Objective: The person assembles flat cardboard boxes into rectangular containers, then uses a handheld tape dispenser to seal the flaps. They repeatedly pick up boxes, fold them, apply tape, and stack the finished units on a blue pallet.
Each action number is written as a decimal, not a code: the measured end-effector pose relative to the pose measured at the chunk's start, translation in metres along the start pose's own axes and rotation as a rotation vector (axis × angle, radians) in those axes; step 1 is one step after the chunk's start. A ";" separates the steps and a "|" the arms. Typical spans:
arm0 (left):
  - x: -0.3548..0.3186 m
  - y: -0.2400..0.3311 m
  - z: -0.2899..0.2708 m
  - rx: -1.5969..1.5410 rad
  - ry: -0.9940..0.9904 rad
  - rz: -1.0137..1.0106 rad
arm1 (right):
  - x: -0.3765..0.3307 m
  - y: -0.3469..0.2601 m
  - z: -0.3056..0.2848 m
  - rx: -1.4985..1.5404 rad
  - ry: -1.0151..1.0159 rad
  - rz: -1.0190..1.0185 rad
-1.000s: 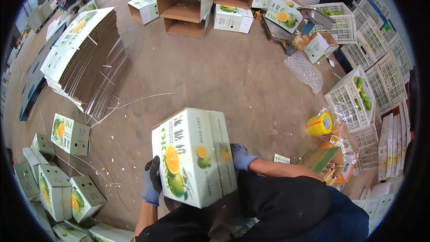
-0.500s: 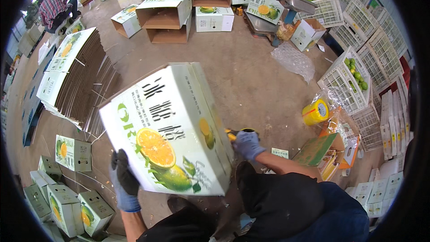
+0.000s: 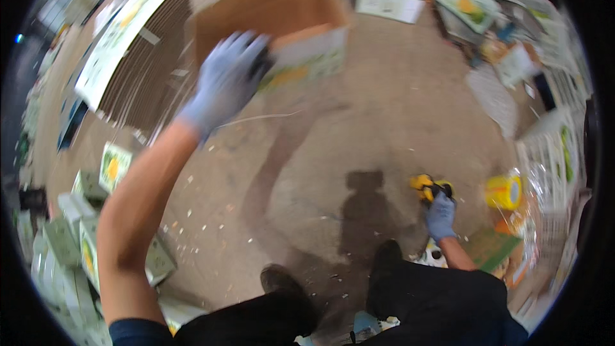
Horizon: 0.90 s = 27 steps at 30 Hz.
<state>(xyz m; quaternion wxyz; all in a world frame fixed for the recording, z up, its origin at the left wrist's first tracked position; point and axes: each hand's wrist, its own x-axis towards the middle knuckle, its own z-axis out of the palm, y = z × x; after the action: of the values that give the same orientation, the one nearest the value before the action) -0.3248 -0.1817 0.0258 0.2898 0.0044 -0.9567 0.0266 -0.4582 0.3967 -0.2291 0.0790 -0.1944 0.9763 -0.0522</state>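
My left hand [image 3: 234,77], in a grey-blue glove with a dark palm, reaches far forward with its fingers stretched out. It overlaps the near left side of a large open carton [image 3: 307,54], white outside with fruit print and brown inside. Motion blur hides whether the fingers touch the carton. Low on the right, my gloved right hand [image 3: 441,218] is closed around a yellow and black tape dispenser [image 3: 423,184], held above the floor.
A tall stack of flattened cartons [image 3: 138,45] stands at the left, with several closed printed boxes [image 3: 90,250] nearer me. At the right are a yellow tape roll [image 3: 503,192], a green-flapped box [image 3: 496,250] and white crates [image 3: 544,154]. Bubble wrap [image 3: 493,99] lies farther back.
The big carton has moved from in front of me to farther ahead and now shows its open side. My left hand has stretched forward and its fingers have opened. The right hand still holds the dispenser.
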 end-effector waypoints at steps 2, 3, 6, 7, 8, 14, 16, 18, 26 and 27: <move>0.044 -0.040 0.037 0.267 -0.111 -0.092 | 0.002 0.011 0.007 -0.051 0.130 -0.138; 0.056 -0.049 0.052 0.290 -0.172 -0.208 | 0.004 0.015 0.011 -0.114 0.045 -0.091; 0.057 -0.033 0.082 -0.014 -0.133 -0.156 | 0.011 0.020 0.016 -0.336 -0.175 0.115; 0.043 -0.019 0.077 0.085 -0.114 -0.044 | 0.014 0.018 0.012 -0.342 -0.224 0.098; 0.021 0.002 0.064 0.093 -0.242 -0.064 | 0.015 0.014 0.004 -0.335 -0.261 0.072; -0.113 0.101 -0.132 -0.244 -0.498 -0.737 | 0.033 -0.060 -0.131 -0.599 -0.339 -0.289; -0.158 0.131 -0.227 -0.342 -0.583 -1.041 | 0.040 -0.102 -0.195 -0.616 -0.311 -0.434; -0.193 0.173 -0.321 -0.295 -0.658 -1.277 | 0.041 -0.145 -0.261 -0.629 -0.291 -0.632; -0.231 0.407 -0.668 -0.232 -0.669 -2.272 | -0.013 -0.296 -0.489 -0.415 -0.249 -1.064; -0.225 0.439 -0.695 -0.217 -0.624 -2.375 | -0.019 -0.315 -0.509 -0.427 -0.365 -1.054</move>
<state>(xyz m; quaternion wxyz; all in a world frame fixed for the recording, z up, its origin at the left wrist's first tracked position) 0.2368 0.2919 0.4574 -0.1076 0.8532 -0.3851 -0.3349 -0.4127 0.1508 0.3148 0.1680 -0.6702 0.7077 0.1471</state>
